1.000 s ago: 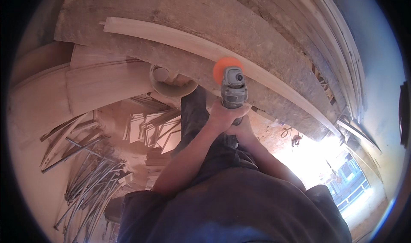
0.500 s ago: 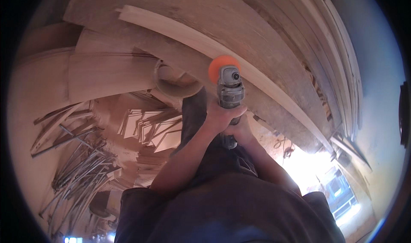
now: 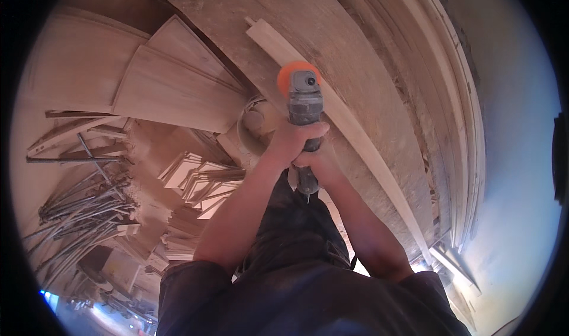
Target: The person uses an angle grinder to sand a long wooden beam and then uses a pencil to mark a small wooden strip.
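Note:
Both my hands are wrapped round a grey, dusty angle grinder (image 3: 306, 112) with an orange disc (image 3: 289, 75) at its head. My left hand (image 3: 289, 141) grips the body just behind the head, thumb laid across it. Further back, my right hand (image 3: 318, 160) is closed round the handle, close against the left. The disc sits over a long pale wooden board (image 3: 361, 131), near its far end; whether it touches the wood is hidden by the tool. Under that board lies a wide, worn wooden panel (image 3: 349, 57).
A round, dusty container (image 3: 252, 122) stands left of my hands. Large thin panels (image 3: 172, 90) lie beyond it. Stacked small boards (image 3: 204, 182) and a heap of metal bars (image 3: 89, 208) are on the floor at left. Long planks (image 3: 453, 99) line the right wall.
The view has turned, so the board runs more steeply. Along it, the grinder has moved toward the far end, still held in both hands.

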Available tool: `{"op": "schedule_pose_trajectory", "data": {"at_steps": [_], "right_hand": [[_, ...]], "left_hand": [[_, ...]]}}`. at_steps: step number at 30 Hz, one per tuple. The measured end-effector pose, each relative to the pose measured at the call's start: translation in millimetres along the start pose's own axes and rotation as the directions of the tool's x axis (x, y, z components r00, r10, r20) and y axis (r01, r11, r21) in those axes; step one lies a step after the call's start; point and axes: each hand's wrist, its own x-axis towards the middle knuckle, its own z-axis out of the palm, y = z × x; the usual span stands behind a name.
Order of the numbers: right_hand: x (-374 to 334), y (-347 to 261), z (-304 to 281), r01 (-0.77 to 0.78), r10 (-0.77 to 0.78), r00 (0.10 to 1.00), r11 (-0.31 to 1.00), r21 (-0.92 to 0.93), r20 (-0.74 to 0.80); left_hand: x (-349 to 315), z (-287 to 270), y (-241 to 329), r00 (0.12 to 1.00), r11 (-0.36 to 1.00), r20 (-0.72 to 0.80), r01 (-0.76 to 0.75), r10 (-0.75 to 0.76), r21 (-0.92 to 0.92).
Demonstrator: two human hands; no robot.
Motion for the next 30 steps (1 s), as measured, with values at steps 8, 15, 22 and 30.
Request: {"op": "schedule_pose_trajectory", "data": {"at_steps": [8,15,22,30], "right_hand": [[40,-64,46,0.078,-0.078,0.997,0.996,0.035,-0.023],[-13,-16,18,0.084,-0.073,0.993,0.990,0.117,-0.094],[50,-60,53,0.161,-0.159,0.987,0.985,0.060,-0.038],[97,-76,87,0.187,-0.190,0.982,0.977,0.103,0.017]], "left_hand": [[33,-30,70,0.999,0.998,0.020,-0.050,0.049,0.037],[8,6,16,0.998,0.952,0.070,-0.029,0.008,0.306],[44,-41,78,0.993,0.957,0.092,-0.099,0.077,0.271],[52,-69,122,0.997,0.997,0.059,-0.060,0.057,0.053]]}}
